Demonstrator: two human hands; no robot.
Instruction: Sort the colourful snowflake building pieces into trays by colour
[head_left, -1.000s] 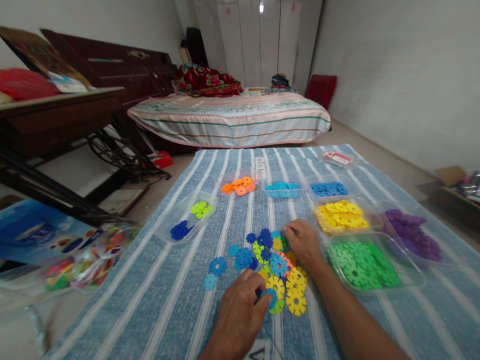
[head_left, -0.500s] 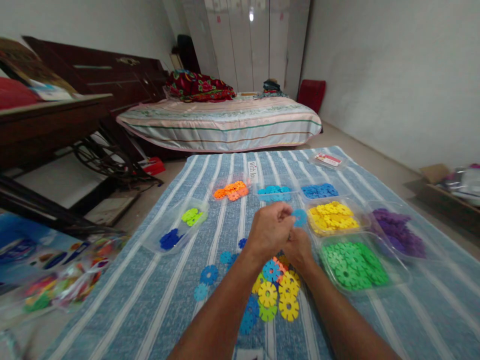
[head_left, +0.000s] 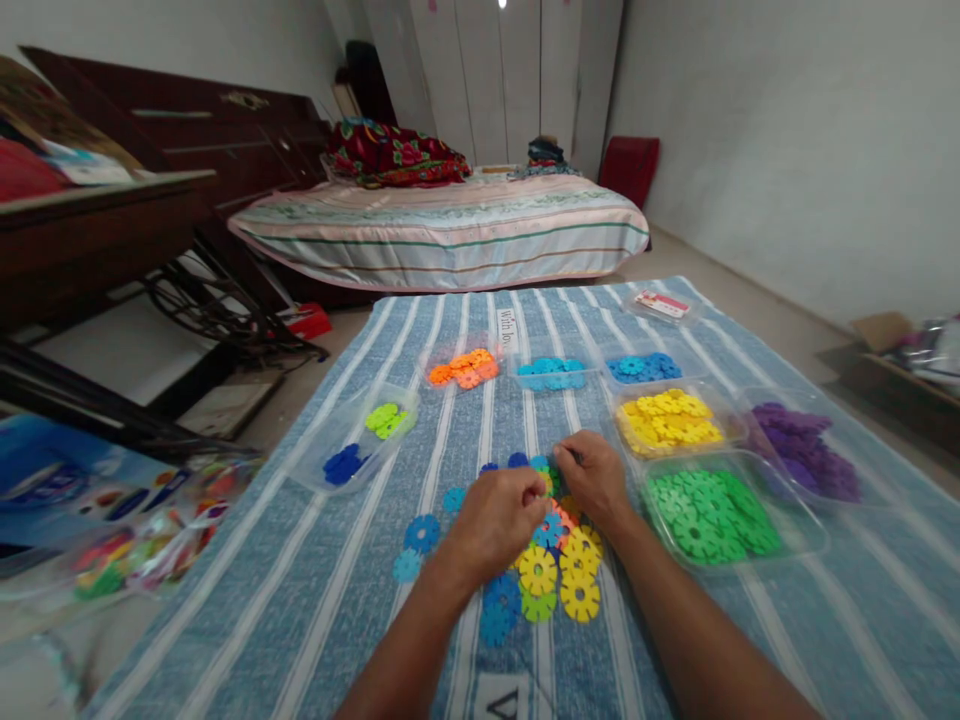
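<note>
Both my hands are over a loose pile of notched plastic flower discs on the cloth. My left hand [head_left: 504, 515] is closed, its fingertips by a yellow disc [head_left: 543, 484] at the far side of the pile; whatever it may pinch is hidden. My right hand [head_left: 596, 478] has curled fingers just right of it, close to green and blue discs; I cannot make out anything in its grip. Nearer me lie yellow discs [head_left: 580, 596], a lime disc [head_left: 538, 607] and blue discs [head_left: 498, 610]. A few more blue discs [head_left: 422, 534] lie to the left.
Clear tubs ring the pile: one with lime and dark blue discs [head_left: 344, 464], others with orange [head_left: 465, 368], light blue [head_left: 553, 373], blue [head_left: 643, 368], yellow [head_left: 670, 422], green [head_left: 709, 515] and purple discs [head_left: 804, 452]. A lidded clear box [head_left: 663, 305] sits at the far right.
My hands have come back from beside the blue and yellow tubs to the pile and moved apart. The light blue disc they held has left them; a lighter disc now shows in the blue tub.
</note>
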